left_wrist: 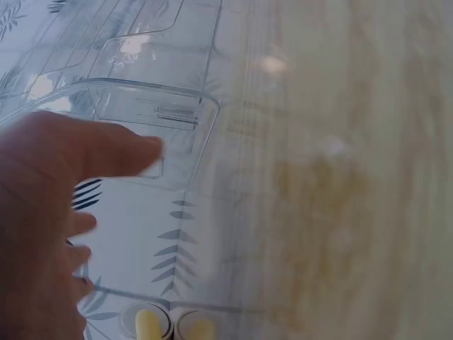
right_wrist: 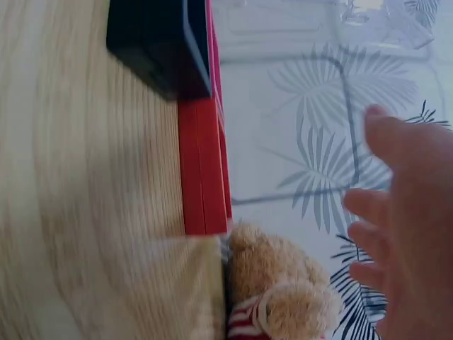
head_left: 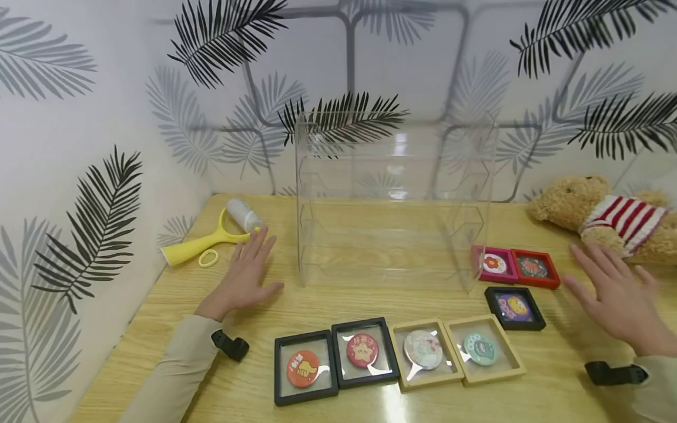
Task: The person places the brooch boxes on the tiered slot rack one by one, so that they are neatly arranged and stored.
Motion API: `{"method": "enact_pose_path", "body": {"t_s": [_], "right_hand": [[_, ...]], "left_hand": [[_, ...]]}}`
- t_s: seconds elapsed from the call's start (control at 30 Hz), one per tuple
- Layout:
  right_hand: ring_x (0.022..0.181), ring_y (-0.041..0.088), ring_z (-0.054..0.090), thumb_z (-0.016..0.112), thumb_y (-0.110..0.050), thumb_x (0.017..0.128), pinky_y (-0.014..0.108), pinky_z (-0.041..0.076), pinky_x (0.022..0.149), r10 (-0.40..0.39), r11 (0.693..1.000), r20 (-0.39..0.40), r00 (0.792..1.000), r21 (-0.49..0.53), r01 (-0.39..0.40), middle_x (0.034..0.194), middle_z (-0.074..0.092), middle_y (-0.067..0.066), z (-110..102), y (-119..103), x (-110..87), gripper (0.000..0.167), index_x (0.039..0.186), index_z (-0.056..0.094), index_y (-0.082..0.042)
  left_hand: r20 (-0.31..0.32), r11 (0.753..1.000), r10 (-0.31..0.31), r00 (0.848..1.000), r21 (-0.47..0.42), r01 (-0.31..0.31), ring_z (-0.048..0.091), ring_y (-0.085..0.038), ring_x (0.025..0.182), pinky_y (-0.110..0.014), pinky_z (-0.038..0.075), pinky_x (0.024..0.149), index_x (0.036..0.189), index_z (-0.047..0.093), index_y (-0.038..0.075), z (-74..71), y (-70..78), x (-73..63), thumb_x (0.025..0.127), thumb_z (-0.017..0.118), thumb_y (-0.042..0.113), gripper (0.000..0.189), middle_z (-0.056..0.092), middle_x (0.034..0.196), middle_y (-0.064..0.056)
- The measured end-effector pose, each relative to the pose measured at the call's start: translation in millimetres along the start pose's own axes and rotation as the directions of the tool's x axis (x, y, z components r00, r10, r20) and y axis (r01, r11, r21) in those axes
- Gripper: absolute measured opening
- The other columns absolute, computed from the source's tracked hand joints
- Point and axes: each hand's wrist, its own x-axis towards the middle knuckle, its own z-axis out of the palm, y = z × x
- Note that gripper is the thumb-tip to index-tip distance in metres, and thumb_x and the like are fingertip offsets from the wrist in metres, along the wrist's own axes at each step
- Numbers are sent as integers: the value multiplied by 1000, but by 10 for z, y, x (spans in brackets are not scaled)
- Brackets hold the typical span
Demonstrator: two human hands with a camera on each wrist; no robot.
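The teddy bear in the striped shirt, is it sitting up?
No, the teddy bear is lying down on the table near the right hand, with its head toward the clear stand.

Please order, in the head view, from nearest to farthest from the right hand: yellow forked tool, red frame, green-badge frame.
1. Red frame, just left of the right hand.
2. Green-badge frame, farther left.
3. Yellow forked tool, far left, by the left hand.

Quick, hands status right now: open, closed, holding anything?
Left hand: open, holding nothing, near the yellow forked tool.
Right hand: open, holding nothing, near the teddy bear.
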Motion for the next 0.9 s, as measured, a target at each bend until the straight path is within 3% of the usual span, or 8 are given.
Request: {"method": "enact_pose_path", "body": {"t_s": [0.1, 0.17, 0.37, 0.43, 0.57, 0.67, 0.8, 0.9], "right_hand": [[140, 49, 14, 35, -38, 105, 74, 5, 99, -42, 993, -113, 993, 102, 53, 159, 18, 16, -43, -140, 10, 56, 150, 29, -5], [134, 52, 22, 35, -33, 105, 74, 8, 96, -65, 981, -202, 977, 167, 100, 154, 28, 20, -92, -267, 17, 51, 145, 37, -2], [110, 50, 41, 45, -21, 102, 67, 20, 86, -165, 925, -415, 895, 249, 286, 122, 55, 31, -240, -662, 78, 36, 127, 56, 3], [106, 41, 47, 47, -18, 101, 55, 27, 87, -200, 904, -467, 861, 251, 347, 116, 61, 26, -246, -765, 102, 33, 123, 59, 4], [113, 4, 50, 50, -21, 99, 21, 34, 96, -244, 849, -528, 814, 289, 442, 117, 64, -4, -196, -961, 118, 34, 120, 62, 4], [117, -11, 41, 50, -25, 99, 9, 29, 95, -269, 813, -525, 807, 325, 483, 116, 63, -5, -160, -1098, 123, 38, 119, 62, 5], [110, -7, 47, 52, -20, 98, 8, 33, 89, -308, 771, -517, 799, 356, 528, 106, 65, 15, -125, -1278, 121, 33, 117, 64, 5], [112, -5, 50, 59, -5, 92, 6, 38, 89, -341, 749, -478, 810, 383, 541, 109, 66, 13, -129, -1424, 114, 24, 115, 65, 1]], "left_hand": [[-32, 994, 52, 998, -94, -54, 11, -42, 146, -59, 15, 114, 150, 22, -4, 7, 9, 22, 85, 69, 26, 86, 13, 159, -23], [-35, 984, 60, 998, -166, -65, 15, -40, 146, -57, 20, 114, 150, 22, -2, 11, 20, 34, 85, 70, 24, 85, 14, 159, -21], [-19, 941, 14, 1000, -339, -19, 20, -38, 145, -56, 24, 113, 153, 19, 3, 42, 64, 62, 87, 70, 18, 84, 17, 159, -18], [-35, 914, 6, 999, -406, -20, 23, -39, 143, -56, 27, 111, 152, 20, 2, 77, 74, 95, 88, 70, 15, 82, 20, 158, -19], [-55, 839, -19, 998, -544, -14, 28, -37, 141, -54, 31, 110, 151, 23, 3, 163, 64, 163, 87, 70, 10, 79, 26, 156, -18], [-54, 794, -53, 997, -607, 9, 30, -35, 141, -54, 29, 112, 151, 26, 9, 227, 48, 195, 86, 71, 8, 79, 30, 155, -15], [-38, 763, -56, 998, -646, 18, 29, -35, 141, -55, 27, 112, 151, 25, 9, 278, 62, 221, 86, 69, 7, 79, 30, 153, -16], [-1, 737, -47, 999, -675, 34, 26, -37, 142, -55, 25, 113, 152, 21, 6, 312, 115, 257, 86, 69, 9, 82, 28, 154, -20]]}}
